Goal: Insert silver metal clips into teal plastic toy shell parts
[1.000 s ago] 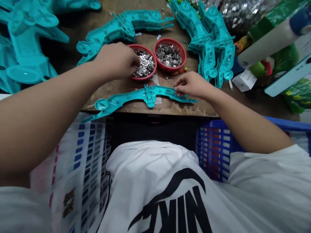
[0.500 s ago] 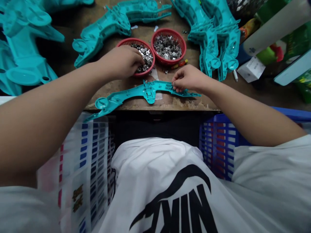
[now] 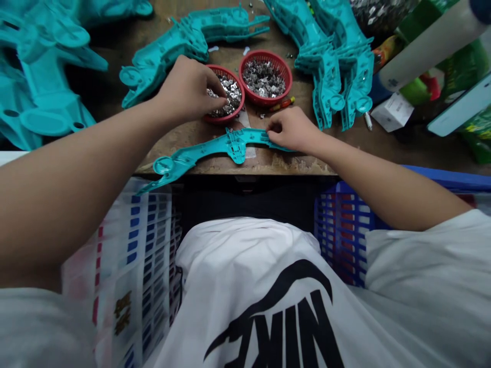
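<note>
A long teal plastic part (image 3: 236, 145) lies across the table's front edge, its left end jutting out past it. My right hand (image 3: 291, 128) is closed in a pinch at its right arm, fingertips against the plastic; whatever they hold is hidden. Over the left red basket (image 3: 241, 105), my left hand (image 3: 192, 92) curls with thumb and forefinger drawn together among the small metal clips (image 3: 232, 94). Anything between those fingertips is too small to make out. The right red basket (image 3: 289, 84), also full of metal clips (image 3: 264, 76), stands beside it.
More teal parts lie behind, such as a curved one (image 3: 172, 51) and a pair (image 3: 326, 66) at the right. A red-yellow tool (image 3: 282, 104) lies before the baskets. A white box (image 3: 393, 111) stands right. Plastic crates, white (image 3: 153, 255) and blue (image 3: 341, 225), flank my lap.
My left hand has lifted and turned a little at the left basket, showing more of its thumb. My right hand has shifted slightly left along the teal part, still pinched.
</note>
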{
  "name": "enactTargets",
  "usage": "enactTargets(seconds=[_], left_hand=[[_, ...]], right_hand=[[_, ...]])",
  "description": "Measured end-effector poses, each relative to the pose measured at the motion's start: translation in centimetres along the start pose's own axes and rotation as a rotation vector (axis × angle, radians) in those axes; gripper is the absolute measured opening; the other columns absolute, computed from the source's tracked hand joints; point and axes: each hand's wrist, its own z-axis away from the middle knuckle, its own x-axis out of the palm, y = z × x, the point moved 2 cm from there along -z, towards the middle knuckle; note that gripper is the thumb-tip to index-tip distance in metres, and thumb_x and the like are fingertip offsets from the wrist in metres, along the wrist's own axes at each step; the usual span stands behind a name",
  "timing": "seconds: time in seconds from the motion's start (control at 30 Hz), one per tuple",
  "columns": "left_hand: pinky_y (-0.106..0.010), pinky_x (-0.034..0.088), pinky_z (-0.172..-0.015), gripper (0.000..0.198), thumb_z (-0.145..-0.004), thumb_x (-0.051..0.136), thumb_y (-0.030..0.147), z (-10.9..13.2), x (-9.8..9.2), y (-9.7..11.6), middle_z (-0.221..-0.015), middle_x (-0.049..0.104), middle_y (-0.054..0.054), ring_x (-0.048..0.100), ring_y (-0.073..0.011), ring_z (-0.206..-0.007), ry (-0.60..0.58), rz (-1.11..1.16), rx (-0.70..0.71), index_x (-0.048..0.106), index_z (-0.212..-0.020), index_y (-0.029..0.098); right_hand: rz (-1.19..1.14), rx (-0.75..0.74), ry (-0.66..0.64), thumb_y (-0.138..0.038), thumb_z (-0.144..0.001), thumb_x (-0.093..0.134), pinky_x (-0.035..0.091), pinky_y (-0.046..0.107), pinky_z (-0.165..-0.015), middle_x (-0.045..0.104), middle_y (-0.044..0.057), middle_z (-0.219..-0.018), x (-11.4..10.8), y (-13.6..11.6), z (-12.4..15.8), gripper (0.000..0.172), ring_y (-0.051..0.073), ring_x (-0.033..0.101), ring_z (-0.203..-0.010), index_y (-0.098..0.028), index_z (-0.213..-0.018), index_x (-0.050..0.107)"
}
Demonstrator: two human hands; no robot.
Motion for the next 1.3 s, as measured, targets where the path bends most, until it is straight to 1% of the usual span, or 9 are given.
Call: enactTargets(seconds=[0.17,0.27,0.4,0.67,0.8,0.9,1.0,1.13,1.3], left_hand=[[-0.059,0.057,-0.137,0.048,-0.091,0.095,0.069,0.3,0.2,1.0,-0.137,0.096,-0.008,0.077,-0.0385,-0.134,0.098,0.125,-0.029,0.096,-0.117,0.029],[-0.062,0.061,-0.134,0.051,-0.089,0.098,0.068,0.1,0.4,1.2,-0.139,0.094,-0.01,0.078,-0.0375,-0.132,0.111,0.194,0.036,0.093,-0.121,0.028],[-0.056,0.066,-0.132,0.05,-0.089,0.097,0.068,0.1,0.4,1.3,-0.137,0.097,-0.01,0.08,-0.0335,-0.126,0.12,0.201,0.065,0.092,-0.117,0.026],[-0.059,0.061,-0.14,0.057,-0.093,0.092,0.074,0.4,0.3,1.6,-0.145,0.097,-0.003,0.08,-0.036,-0.138,0.091,0.227,0.043,0.096,-0.13,0.031],[-0.053,0.063,-0.135,0.061,-0.104,0.079,0.064,0.0,-0.1,0.9,-0.153,0.095,-0.006,0.081,-0.0344,-0.139,0.086,0.056,0.022,0.095,-0.148,0.024],[-0.056,0.062,-0.135,0.055,-0.11,0.071,0.048,-0.3,-0.7,0.3,-0.158,0.092,-0.013,0.079,-0.0353,-0.138,0.019,-0.239,0.003,0.095,-0.148,0.016],[-0.062,0.063,-0.13,0.047,-0.112,0.067,0.039,-0.2,-0.9,-0.1,-0.161,0.091,-0.012,0.076,-0.0388,-0.143,-0.077,-0.479,-0.045,0.095,-0.145,0.019],[-0.068,0.059,-0.134,0.057,-0.117,0.058,0.041,-0.2,-0.3,-0.4,-0.172,0.085,-0.018,0.07,-0.0437,-0.157,-0.058,-0.483,0.044,0.093,-0.156,0.017],[-0.07,0.057,-0.136,0.051,-0.108,0.073,0.056,-1.2,1.3,-2.2,-0.151,0.092,-0.011,0.07,-0.0502,-0.164,-0.033,-0.292,0.144,0.1,-0.149,0.04]], right_hand=[[0.032,-0.026,-0.018,-0.021,-0.105,0.079,0.064,0.057,-0.116,0.094,0.015,-0.11,0.0,-0.9,0.4,0.019,0.038,0.086,-0.111,-0.022,-0.109,0.098],[0.022,-0.013,0.021,-0.013,-0.104,0.08,0.066,0.053,-0.114,0.093,0.014,-0.111,-0.1,-1.2,0.5,0.02,0.037,0.087,-0.111,-0.022,-0.11,0.097],[0.033,0.022,0.052,-0.013,-0.102,0.088,0.069,0.05,-0.108,0.092,0.014,-0.106,-0.2,-1.0,0.3,0.011,0.036,0.087,-0.109,-0.022,-0.104,0.096],[0.107,0.01,-0.039,-0.025,-0.108,0.092,0.06,0.045,-0.096,0.091,0.012,-0.105,-0.7,-1.2,0.3,0.008,0.032,0.082,-0.1,-0.021,-0.106,0.098],[0.112,-0.06,0.0,-0.037,-0.117,0.088,0.058,0.046,-0.099,0.092,0.013,-0.117,-1.3,-1.3,0.4,0.02,0.033,0.082,-0.107,-0.022,-0.119,0.1],[0.108,-0.067,-0.006,-0.036,-0.119,0.086,0.058,0.046,-0.1,0.091,0.013,-0.118,-1.4,-1.3,0.4,0.02,0.032,0.081,-0.108,-0.023,-0.123,0.1],[0.122,-0.067,-0.021,-0.032,-0.118,0.087,0.059,0.047,-0.103,0.091,0.013,-0.121,-1.2,-1.2,0.4,0.016,0.033,0.083,-0.112,-0.023,-0.122,0.1],[0.143,-0.089,-0.043,-0.032,-0.118,0.084,0.06,0.048,-0.103,0.093,0.012,-0.123,-1.0,-1.0,0.4,0.019,0.034,0.083,-0.115,-0.025,-0.127,0.099],[0.154,-0.102,-0.054,-0.031,-0.117,0.084,0.055,0.046,-0.096,0.093,0.011,-0.122,-0.9,-1.1,0.4,0.019,0.032,0.08,-0.112,-0.026,-0.126,0.1]])
